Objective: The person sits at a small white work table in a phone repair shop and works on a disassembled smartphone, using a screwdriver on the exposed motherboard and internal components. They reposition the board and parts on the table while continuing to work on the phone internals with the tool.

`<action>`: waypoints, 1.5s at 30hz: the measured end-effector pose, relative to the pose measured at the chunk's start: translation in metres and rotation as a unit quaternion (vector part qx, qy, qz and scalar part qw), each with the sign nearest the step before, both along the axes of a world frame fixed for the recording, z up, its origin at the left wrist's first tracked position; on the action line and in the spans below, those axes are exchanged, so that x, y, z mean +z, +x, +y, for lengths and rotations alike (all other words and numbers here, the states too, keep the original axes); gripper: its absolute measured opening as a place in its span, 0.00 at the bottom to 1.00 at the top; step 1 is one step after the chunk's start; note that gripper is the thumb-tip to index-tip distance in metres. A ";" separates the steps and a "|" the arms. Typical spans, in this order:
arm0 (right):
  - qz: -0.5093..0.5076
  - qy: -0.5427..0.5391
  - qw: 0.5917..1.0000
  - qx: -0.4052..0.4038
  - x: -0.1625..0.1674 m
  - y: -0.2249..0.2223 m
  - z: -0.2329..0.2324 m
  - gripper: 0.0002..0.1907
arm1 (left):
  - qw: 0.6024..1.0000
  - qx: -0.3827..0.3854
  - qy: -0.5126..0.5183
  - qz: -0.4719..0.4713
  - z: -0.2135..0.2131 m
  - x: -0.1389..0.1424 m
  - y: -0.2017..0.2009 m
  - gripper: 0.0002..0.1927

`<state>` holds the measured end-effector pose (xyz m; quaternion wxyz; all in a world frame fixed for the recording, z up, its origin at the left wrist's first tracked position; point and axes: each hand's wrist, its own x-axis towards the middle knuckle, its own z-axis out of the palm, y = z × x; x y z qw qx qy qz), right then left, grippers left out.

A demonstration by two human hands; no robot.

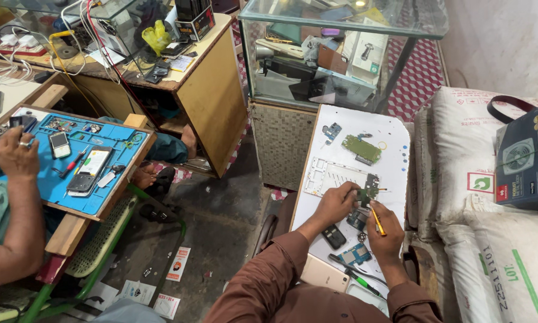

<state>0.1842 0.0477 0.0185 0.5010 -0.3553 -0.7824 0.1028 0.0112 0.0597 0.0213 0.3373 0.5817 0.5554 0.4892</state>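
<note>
Two hands in brown sleeves are working near the lower middle of the head view, over a white board (394, 128) that is leaning up toward the top of the frame. The left hand (337, 203) is pinching down on a small dark circuit piece (364, 194), so its fingers are closed on it. The right hand (385, 230) is sitting just beside it, a bit lower and to the right, and it is wrapped around a yellow screwdriver (378, 221). That tool is lying on a slant, with its tip pointing up and left at the small piece, so both hands are almost touching there. One white phone frame (331, 174) is lying just above the left hand, and one green board (361, 148) is lying above that. One small blue board (332, 131) is sitting near the top left of the white board, and one more blue board (355, 254) is lying below the hands. One gold phone (324, 274) is resting near the bottom, close to the brown sleeve. At the left of the frame another person's hand (16, 154) is resting at the edge of one blue mat (110, 134) with phone parts on it. I cannot tell what that hand is holding.
</note>
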 end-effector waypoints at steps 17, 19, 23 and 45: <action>0.010 0.001 1.000 -0.014 0.000 0.002 -0.002 0.15 | 0.999 -0.005 -0.035 -0.010 -0.006 0.009 0.002 0.12; -0.015 0.009 1.000 -0.001 0.000 0.003 -0.002 0.15 | 1.000 -0.001 -0.019 0.009 -0.007 0.010 0.002 0.12; -0.012 -0.004 1.000 -0.001 0.000 0.004 -0.001 0.15 | 0.999 -0.008 -0.025 -0.023 -0.006 0.009 0.002 0.12; -0.036 0.028 0.999 0.017 0.006 0.002 -0.001 0.17 | 1.000 0.003 0.010 0.002 -0.004 0.010 0.004 0.11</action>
